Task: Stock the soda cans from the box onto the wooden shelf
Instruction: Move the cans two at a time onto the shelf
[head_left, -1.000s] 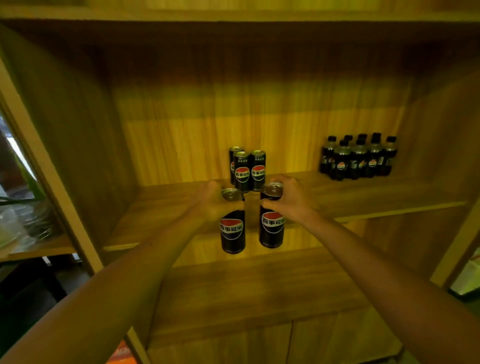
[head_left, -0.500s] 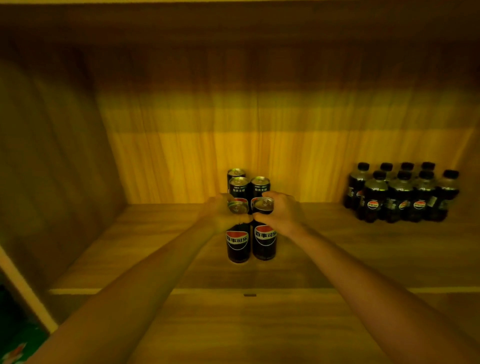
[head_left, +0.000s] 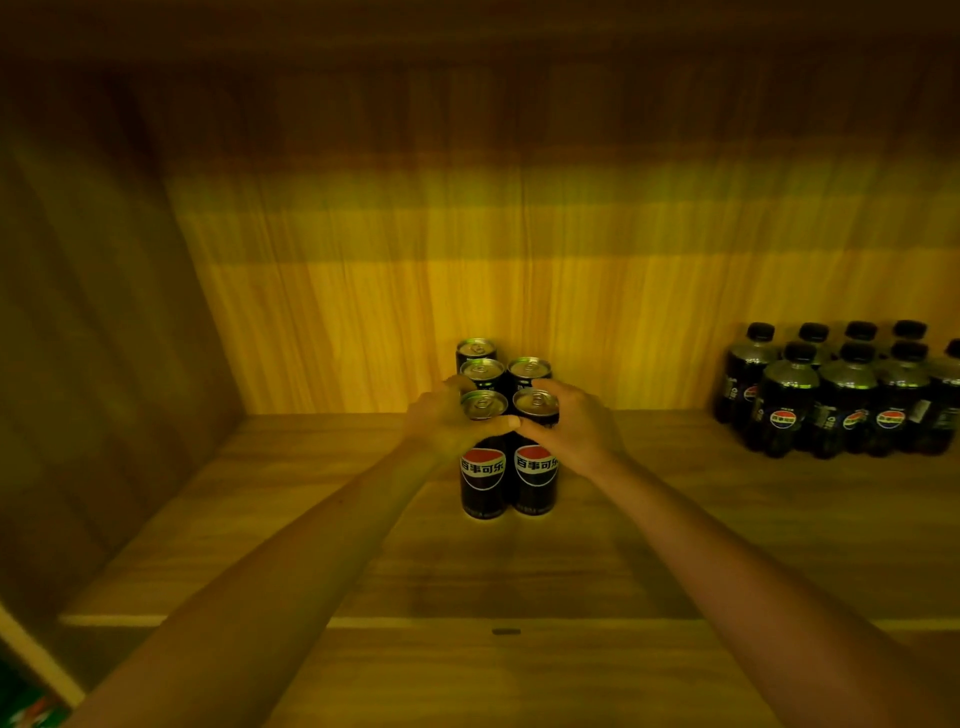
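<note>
Two upright soda cans, the left can (head_left: 483, 470) and the right can (head_left: 536, 467), stood touching on the wooden shelf (head_left: 649, 545). The left hand (head_left: 447, 423) and right hand (head_left: 574, 428) each gripped one can's top. Three rear cans (head_left: 506, 370) were partly hidden behind them; the bottles (head_left: 841, 400) were cut off at the right edge.

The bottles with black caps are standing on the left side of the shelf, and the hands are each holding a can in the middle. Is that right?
Not quite. The head view shows the bottles on the right side of the shelf, not the left. The rest holds: the left hand and right hand each grip a can in the middle, the left can and the right can.
</note>
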